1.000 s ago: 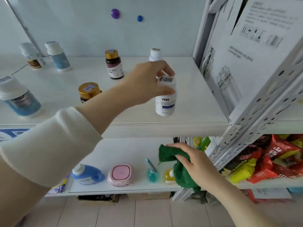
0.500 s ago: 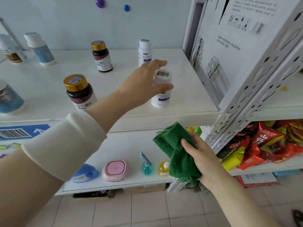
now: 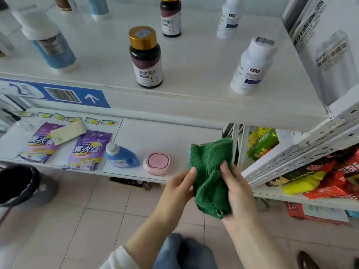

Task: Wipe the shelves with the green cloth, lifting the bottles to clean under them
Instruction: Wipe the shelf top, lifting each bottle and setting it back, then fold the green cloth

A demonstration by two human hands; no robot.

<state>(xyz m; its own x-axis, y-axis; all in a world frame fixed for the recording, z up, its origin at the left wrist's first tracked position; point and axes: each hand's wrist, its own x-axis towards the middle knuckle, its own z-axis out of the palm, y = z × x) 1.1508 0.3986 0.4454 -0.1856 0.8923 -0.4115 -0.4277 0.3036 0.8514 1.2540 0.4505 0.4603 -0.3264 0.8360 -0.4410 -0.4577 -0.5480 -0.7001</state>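
On the upper shelf [image 3: 194,61] a capped bottle [image 3: 146,57] stood left of another bottle [image 3: 252,65]; two more (apparently upright) stood behind. Below them, a compact [image 3: 157,163] lay right of a jug [image 3: 121,156].

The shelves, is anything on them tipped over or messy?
No bottle has tipped and nothing is spilled. The odd bits: a pale green card lies crooked across the purple packets on the lower shelf, and the snack bags at right sit in a jumbled heap. Both hands hold the green cloth off the shelves.
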